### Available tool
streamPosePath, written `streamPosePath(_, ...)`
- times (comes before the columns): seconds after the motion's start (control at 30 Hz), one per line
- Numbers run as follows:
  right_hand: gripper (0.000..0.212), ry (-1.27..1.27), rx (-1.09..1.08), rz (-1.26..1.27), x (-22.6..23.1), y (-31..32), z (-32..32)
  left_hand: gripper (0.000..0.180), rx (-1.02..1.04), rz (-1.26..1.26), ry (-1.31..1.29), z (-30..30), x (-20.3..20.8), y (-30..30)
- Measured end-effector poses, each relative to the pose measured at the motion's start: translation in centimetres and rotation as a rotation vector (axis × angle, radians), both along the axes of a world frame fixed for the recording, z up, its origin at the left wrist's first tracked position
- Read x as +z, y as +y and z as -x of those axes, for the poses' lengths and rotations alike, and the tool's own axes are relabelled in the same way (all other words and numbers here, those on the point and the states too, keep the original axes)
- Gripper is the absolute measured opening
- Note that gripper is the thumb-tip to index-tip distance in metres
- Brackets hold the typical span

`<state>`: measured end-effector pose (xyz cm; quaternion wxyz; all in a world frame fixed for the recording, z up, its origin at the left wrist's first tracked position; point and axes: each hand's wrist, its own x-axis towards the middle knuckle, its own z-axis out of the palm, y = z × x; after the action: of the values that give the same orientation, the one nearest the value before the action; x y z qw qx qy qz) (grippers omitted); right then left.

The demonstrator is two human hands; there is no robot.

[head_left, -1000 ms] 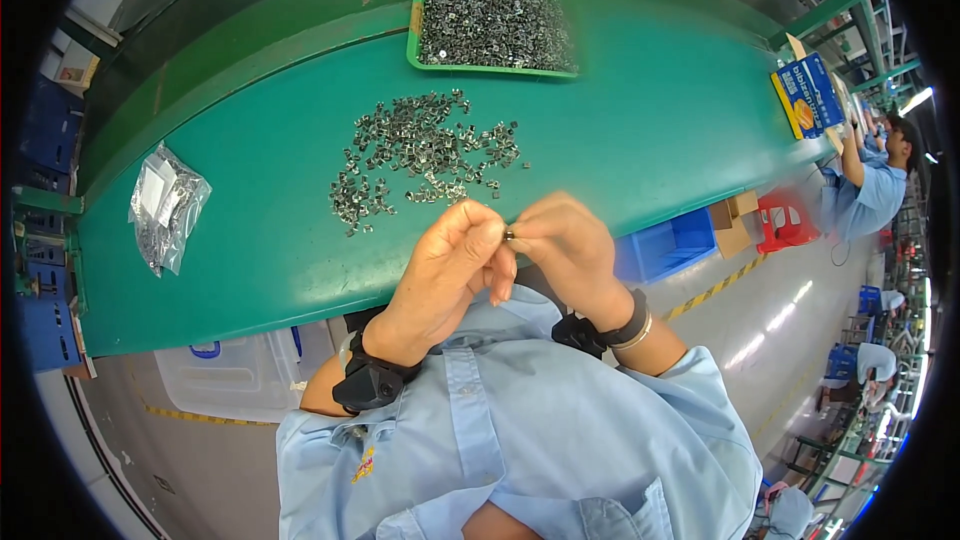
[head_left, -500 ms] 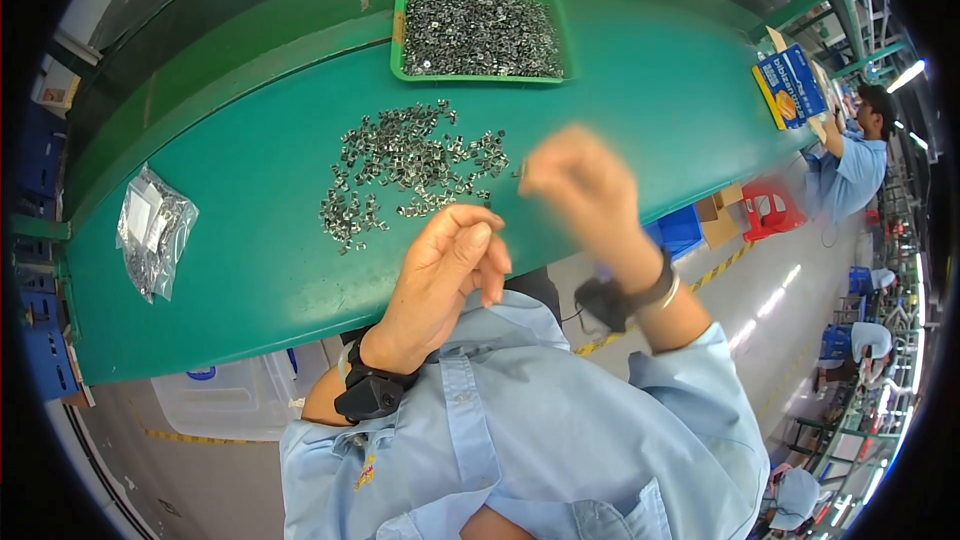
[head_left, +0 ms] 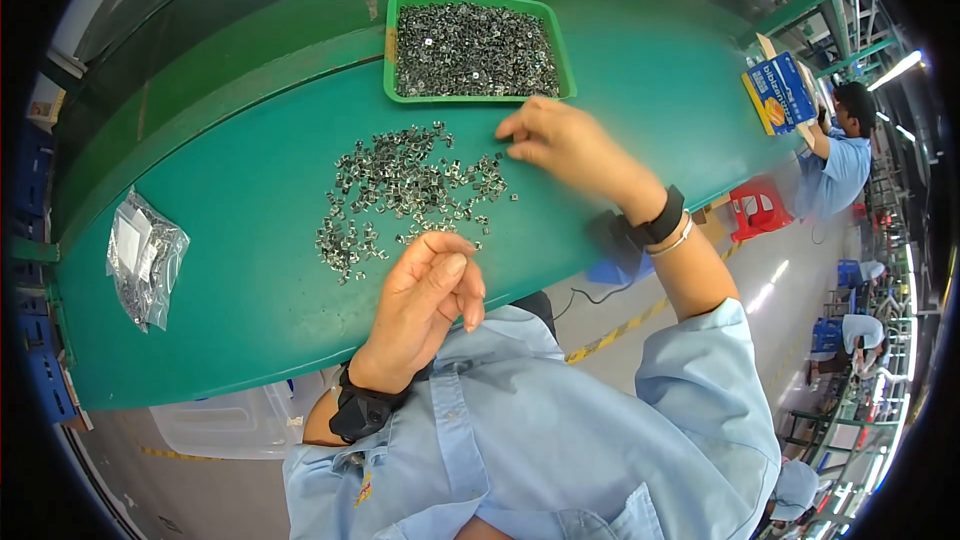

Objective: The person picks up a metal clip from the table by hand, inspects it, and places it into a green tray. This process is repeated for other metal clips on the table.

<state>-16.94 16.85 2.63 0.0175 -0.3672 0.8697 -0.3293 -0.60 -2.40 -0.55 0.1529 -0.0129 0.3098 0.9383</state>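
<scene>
A loose pile of small shiny metal clips (head_left: 400, 180) lies spread on the green tabletop (head_left: 240, 230). My right hand (head_left: 570, 145) reaches over the table at the right end of this pile. Its thumb and forefinger point at the pile with a gap between them, and nothing shows in the gap. Nearer the table's front edge, my left hand (head_left: 425, 295) is held palm inward with fingers curled and the thumb pressed against the forefinger. Whatever it may hold is hidden. Beyond the pile, a green tray (head_left: 480, 99) is filled with many more such metal pieces.
A clear plastic bag (head_left: 148, 258) of small parts with a white label lies at the left. A blue and yellow box (head_left: 780, 92) stands at the table's far right, near a co-worker (head_left: 845, 160) in blue. A red stool (head_left: 757, 208) is on the floor.
My right hand has gone from a blurred spot above the table to the right end of the pile, its fingers now parted. My left hand keeps its curled pose, slightly shifted with the view.
</scene>
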Motion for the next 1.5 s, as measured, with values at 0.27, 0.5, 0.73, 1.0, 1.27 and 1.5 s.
streamPosePath(0.27, 0.014, 0.157, 0.109, -0.074, -0.4, 0.9, -0.7, 0.014, 0.010, 0.062, 0.022, 0.1, 0.3, 0.6)
streamPosePath(0.5, 0.018, -0.094, -0.005, 0.119, 1.5, 0.6, -6.4, 0.017, 0.054, 0.235, 0.041, -0.1, 0.8, 1.6)
streamPosePath(0.73, 0.018, 0.261, 0.106, 0.211, 1.0, -0.5, -10.3, 0.021, 0.013, 0.315, 0.057, -0.5, 1.3, 2.4)
streamPosePath(1.0, 0.022, 0.220, 0.114, 0.318, 0.0, -0.5, -11.3, 0.021, -0.063, 0.153, 0.009, -0.5, 0.8, 1.7)
streamPosePath(1.27, 0.020, 0.233, 0.069, 0.359, -0.1, -0.3, -11.7, 0.020, -0.021, 0.170, 0.000, -0.9, 1.3, 2.0)
streamPosePath(1.5, 0.019, 0.227, 0.049, 0.394, -0.4, -0.3, -12.0, 0.017, -0.018, 0.179, 0.017, -0.8, 0.8, 2.3)
